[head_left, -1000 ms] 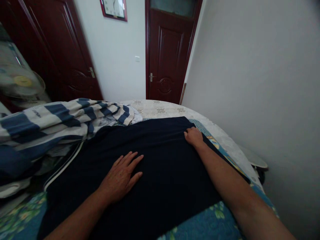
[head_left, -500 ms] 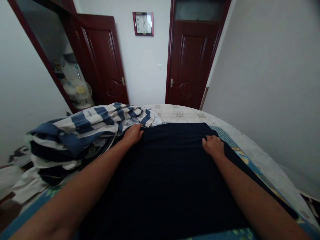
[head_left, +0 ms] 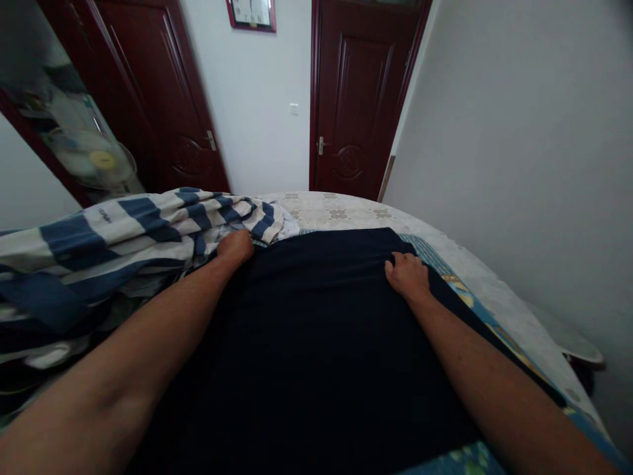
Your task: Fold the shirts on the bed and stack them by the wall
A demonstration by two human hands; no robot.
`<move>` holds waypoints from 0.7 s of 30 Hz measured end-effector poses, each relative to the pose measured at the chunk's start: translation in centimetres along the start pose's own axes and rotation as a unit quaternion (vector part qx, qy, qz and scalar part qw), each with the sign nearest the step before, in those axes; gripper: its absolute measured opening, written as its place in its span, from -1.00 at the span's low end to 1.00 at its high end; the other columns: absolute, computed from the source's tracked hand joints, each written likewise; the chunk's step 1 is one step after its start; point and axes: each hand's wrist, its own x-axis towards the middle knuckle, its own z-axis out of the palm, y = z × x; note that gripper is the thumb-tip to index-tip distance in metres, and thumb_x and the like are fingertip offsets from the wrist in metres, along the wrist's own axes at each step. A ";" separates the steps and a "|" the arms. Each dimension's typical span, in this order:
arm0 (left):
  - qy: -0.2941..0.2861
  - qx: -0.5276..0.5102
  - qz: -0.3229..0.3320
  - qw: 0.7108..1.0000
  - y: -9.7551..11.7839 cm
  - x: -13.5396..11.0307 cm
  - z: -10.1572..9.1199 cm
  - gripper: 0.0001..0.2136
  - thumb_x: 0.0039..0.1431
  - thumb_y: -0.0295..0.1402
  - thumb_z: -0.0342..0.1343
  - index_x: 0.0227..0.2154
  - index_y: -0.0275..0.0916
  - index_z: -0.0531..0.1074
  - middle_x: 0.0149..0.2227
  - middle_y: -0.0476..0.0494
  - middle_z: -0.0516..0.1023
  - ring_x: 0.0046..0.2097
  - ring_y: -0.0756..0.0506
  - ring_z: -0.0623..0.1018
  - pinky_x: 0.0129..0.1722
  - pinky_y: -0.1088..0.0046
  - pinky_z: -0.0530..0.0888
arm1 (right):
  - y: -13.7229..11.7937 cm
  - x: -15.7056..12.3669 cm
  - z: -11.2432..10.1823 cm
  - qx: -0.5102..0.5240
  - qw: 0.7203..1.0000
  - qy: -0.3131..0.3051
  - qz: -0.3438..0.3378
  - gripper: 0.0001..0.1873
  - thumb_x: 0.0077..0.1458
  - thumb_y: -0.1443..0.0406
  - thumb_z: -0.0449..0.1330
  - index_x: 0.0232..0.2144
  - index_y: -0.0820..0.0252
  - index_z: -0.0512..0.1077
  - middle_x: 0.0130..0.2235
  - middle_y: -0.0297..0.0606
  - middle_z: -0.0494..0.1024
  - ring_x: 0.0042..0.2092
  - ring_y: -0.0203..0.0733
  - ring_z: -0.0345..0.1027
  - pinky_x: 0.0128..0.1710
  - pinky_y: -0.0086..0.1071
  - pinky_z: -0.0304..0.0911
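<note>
A dark navy garment [head_left: 321, 330] lies spread flat across the bed in front of me. My left hand [head_left: 236, 245] is closed on its far left corner, right beside a heap of blue-and-white striped cloth [head_left: 128, 231]. My right hand [head_left: 408, 274] is closed on the garment's far right corner, fingers curled over the edge. Both forearms stretch out over the dark fabric.
The bed [head_left: 346, 210] has a pale patterned cover at the far end and a blue flowered sheet [head_left: 459, 458] near me. A white wall [head_left: 519, 165] runs along the right. Two dark red doors [head_left: 356, 99] and a wall clock [head_left: 251, 13] stand behind; a fan [head_left: 93, 158] is at the left.
My left hand left the middle of the dark garment, where it lay flat, and reached to the far left corner, closing on it. My right hand stayed on the far right corner.
</note>
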 end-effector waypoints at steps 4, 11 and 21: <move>0.007 -0.032 0.038 0.999 -0.1 0.6 0.3 -0.55 0.37 -0.06 0.01 0.03 -0.32 0.55 0.08 -0.41 0.63 0.07 -0.29 0.59 0.07 0.26 0.46 | 0.0 0.1 0.0 -0.008 1.000 0.003 -0.005 -0.48 0.43 0.08 0.03 0.23 0.25 0.46 0.14 0.15 0.50 0.18 0.24 0.33 0.14 0.01 0.28; -0.084 -0.003 0.149 0.985 1.6 0.5 1.1 -0.69 0.31 -0.10 0.11 -0.12 -0.17 0.62 -0.09 -0.18 0.68 -0.04 -0.21 0.61 -0.08 0.38 0.44 | 0.0 0.2 0.1 -0.005 1.000 -0.008 -0.001 -0.50 0.42 0.08 0.03 0.21 0.23 0.48 0.15 0.14 0.49 0.19 0.24 0.32 0.15 0.01 0.27; 0.041 0.033 -0.003 0.999 3.6 -0.2 0.8 -0.64 0.37 -0.18 -0.04 -0.02 -0.22 0.58 0.09 -0.44 0.56 0.03 -0.40 0.59 -0.06 0.11 0.52 | 0.1 0.4 0.1 0.015 1.000 -0.010 0.008 -0.43 0.42 0.07 0.04 0.31 0.27 0.35 0.21 0.16 0.47 0.23 0.23 0.31 0.19 -0.01 0.25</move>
